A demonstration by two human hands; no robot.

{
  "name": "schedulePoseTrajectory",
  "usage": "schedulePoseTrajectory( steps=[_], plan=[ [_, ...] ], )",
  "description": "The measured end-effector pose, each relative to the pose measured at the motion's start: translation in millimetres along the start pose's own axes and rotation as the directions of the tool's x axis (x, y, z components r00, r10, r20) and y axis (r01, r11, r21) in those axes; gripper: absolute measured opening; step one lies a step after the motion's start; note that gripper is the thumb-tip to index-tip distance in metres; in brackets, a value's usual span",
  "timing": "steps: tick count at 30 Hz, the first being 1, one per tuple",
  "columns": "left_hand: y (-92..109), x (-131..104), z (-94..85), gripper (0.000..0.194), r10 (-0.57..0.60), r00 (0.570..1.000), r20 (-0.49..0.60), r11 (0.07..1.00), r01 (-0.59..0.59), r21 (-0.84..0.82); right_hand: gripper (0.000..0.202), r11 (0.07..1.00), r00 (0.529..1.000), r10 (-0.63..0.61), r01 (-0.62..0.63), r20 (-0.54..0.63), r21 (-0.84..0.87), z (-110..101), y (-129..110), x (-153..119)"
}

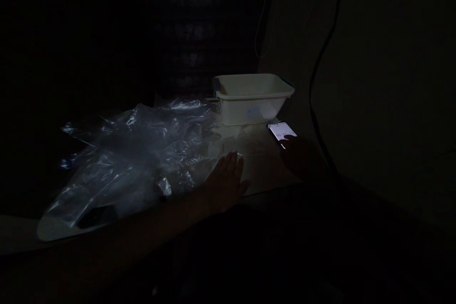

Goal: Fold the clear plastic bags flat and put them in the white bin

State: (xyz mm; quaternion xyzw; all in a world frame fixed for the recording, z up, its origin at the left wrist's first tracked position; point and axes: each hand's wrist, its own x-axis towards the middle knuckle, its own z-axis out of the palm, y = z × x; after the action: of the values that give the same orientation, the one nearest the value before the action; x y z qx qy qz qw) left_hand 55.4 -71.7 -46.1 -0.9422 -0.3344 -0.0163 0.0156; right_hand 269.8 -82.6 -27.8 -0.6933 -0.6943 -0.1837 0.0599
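My left hand (228, 183) lies open near the table's front edge, palm down with its fingers stretched out, beside clear plastic sheets or bags (138, 147). At the right, my right hand (295, 154) is at the lower edge of a phone (281, 130) with a lit screen showing digits. A finger or thumb covers part of the screen; the rest of that hand is too dark to make out. Just behind the phone stands a white plastic tub (245, 110) with dark handles.
The light tabletop (263, 168) runs under the plastic. A dark flat object (98, 216) lies at its front left. A black cable (313, 80) hangs along the wall at the right. Much of the surroundings is dark.
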Motion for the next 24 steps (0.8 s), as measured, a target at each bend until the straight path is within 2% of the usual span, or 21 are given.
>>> schedulePoseTrajectory(
  steps=[3, 6, 9, 14, 20, 24],
  plan=[
    [1.3, 1.1, -4.2, 0.061, -0.008, 1.0, -0.014, 1.0, 0.008, -0.006, 0.028, 0.992, 0.99, 0.02, -0.003, -0.137, 0.126, -14.9, -5.1, 15.7],
    [1.1, 2.5, -8.6, 0.057, 0.009, 0.997, -0.08, 0.999, -0.011, -0.033, 0.029, 0.953, 0.983, -0.003, 0.058, -0.185, 0.296, -13.4, -22.2, 32.7],
    [0.2, 4.8, -10.4, 0.05, 0.032, 0.989, -0.146, 0.996, -0.043, -0.075, 0.029, 0.904, 0.994, -0.001, 0.047, -0.109, 0.425, -1.4, -40.7, 52.1],
    [-1.6, 7.0, -7.8, 0.046, 0.059, 0.978, -0.201, 0.989, -0.085, -0.124, 0.028, 0.907, 0.997, -0.057, 0.034, 0.043, 0.419, 11.8, -61.8, 71.1],
    [-4.6, 4.1, -3.9, 0.043, 0.066, 0.975, -0.211, 0.989, -0.092, -0.119, 0.03, 0.919, 0.993, -0.103, 0.07, 0.064, 0.388, 8.9, -69.4, 68.0],
    [-5.5, 4.6, -3.9, 0.042, 0.076, 0.973, -0.218, 0.99, -0.1, -0.103, 0.03, 0.926, 0.993, -0.083, 0.044, 0.088, 0.374, 7.4, -69.7, 65.7]
  ],
)
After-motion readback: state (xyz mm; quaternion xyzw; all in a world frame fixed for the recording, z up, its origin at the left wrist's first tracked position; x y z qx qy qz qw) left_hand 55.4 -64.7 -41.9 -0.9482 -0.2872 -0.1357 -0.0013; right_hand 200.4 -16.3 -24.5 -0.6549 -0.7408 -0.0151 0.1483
